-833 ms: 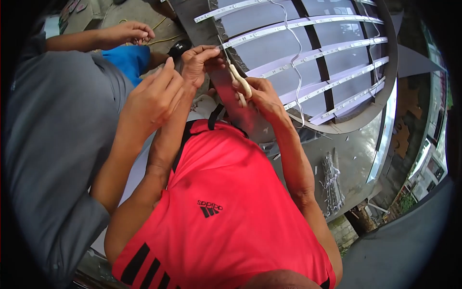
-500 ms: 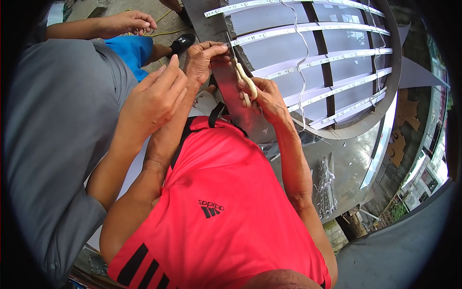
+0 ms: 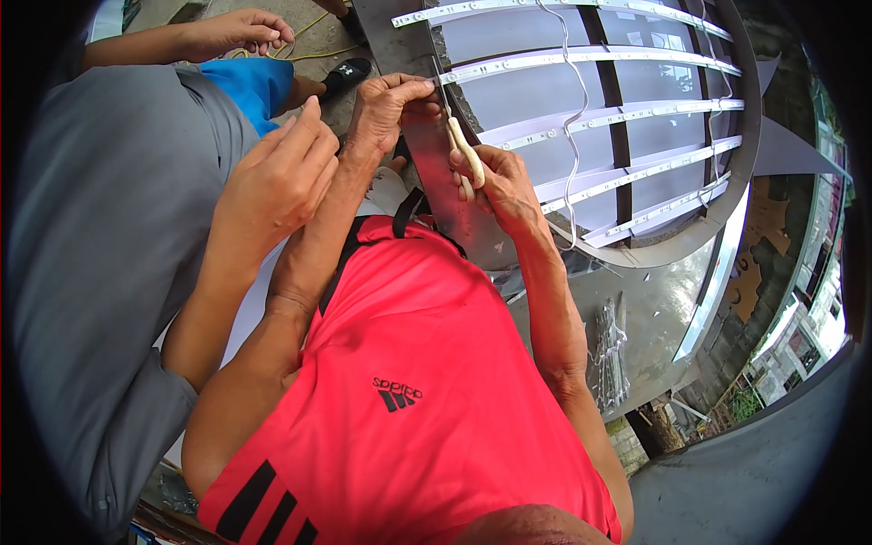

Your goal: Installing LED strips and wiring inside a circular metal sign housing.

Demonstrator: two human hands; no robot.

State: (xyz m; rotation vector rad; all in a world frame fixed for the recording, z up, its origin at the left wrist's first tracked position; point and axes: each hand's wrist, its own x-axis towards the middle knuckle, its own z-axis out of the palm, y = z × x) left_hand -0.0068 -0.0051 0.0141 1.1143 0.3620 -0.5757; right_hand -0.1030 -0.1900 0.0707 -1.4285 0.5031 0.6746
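Gripping cream-handled metal scissors (image 3: 466,148) in the right hand (image 3: 501,188) at twelve o'clock; pinching, thumb against finger, with the left hand (image 3: 389,109) just beside a long white studded strip (image 3: 518,64), cannot tell on what. Toward one, a round grey-rimmed frame (image 3: 751,109); at four, a bundle of thin clear strips (image 3: 611,359) on a grey tabletop (image 3: 658,289); at three, brown cut-out panels (image 3: 769,222); at nine, a grey-shirted co-worker (image 3: 109,236); at eleven, yellow cord (image 3: 309,58) on grey concrete.
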